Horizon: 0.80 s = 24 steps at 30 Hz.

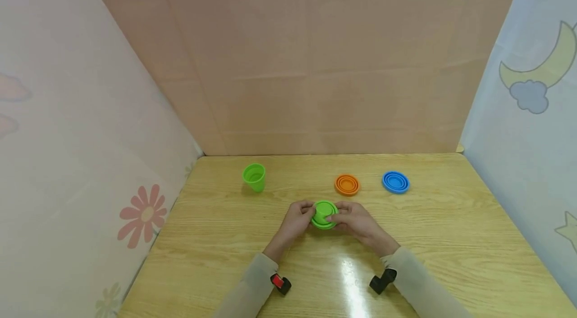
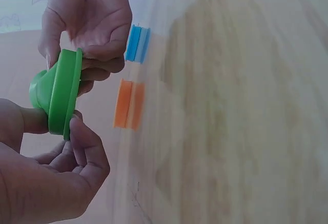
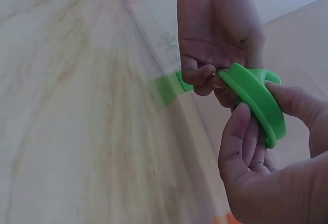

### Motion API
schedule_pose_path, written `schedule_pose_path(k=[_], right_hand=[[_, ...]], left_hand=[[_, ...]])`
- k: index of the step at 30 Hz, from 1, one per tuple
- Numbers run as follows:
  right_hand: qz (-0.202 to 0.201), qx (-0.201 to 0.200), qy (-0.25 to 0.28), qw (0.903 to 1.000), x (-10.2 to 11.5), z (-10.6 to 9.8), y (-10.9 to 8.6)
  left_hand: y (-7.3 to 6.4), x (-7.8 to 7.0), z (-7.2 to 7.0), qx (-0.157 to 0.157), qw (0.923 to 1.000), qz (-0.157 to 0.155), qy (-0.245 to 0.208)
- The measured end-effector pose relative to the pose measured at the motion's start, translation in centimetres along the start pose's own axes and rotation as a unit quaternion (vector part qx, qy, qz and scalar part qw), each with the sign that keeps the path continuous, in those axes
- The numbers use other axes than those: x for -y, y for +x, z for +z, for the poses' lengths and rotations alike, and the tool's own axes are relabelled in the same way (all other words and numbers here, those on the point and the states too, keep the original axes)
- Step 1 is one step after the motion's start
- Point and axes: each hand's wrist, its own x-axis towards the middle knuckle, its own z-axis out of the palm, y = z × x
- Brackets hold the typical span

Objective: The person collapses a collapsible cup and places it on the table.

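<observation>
Both hands hold a green collapsible cup [image 1: 324,214], mostly flattened, above the middle of the table. Its base faces up toward the head camera, and part of the base bulges out beyond the rim ring in the left wrist view. The left hand [image 1: 297,219] pinches one side of the rim between thumb and fingers. On the opposite side, the right hand [image 1: 360,221] grips the rim, its thumb pressing on the base. In the right wrist view, the cup [image 3: 256,101] looks tilted, with the right fingers curled under the rim.
A second green cup [image 1: 254,178] stands expanded at the back left of the wooden table [image 1: 203,258]. Behind the hands lie a flattened orange cup [image 1: 347,185] and, farther right, a flattened blue cup [image 1: 395,182]. Walls close the back and both sides.
</observation>
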Motion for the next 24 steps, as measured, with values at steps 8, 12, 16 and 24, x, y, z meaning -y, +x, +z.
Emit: schedule_pose_path(k=[8, 12, 16, 24], right_hand=[[0.01, -0.042, -0.019, 0.9989, -0.3, 0.3, -0.4], [0.008, -0.046, -0.019, 0.9987, -0.6, 0.4, -0.4], [0.014, -0.042, -0.018, 0.9989, -0.8, 0.6, -0.4], [0.012, -0.019, -0.03, 0.9993, -0.6, 0.2, -0.1]], left_hand=[[-0.5, -0.1, -0.7, 0.051, 0.998, -0.025, -0.026], [-0.7, 0.4, -1.5, 0.093, 0.9931, -0.026, -0.067], [-1.0, 1.0, -2.0, 0.122, 0.9865, -0.025, -0.106], [-1.0, 0.7, -1.6, 0.107, 0.982, -0.035, -0.151]])
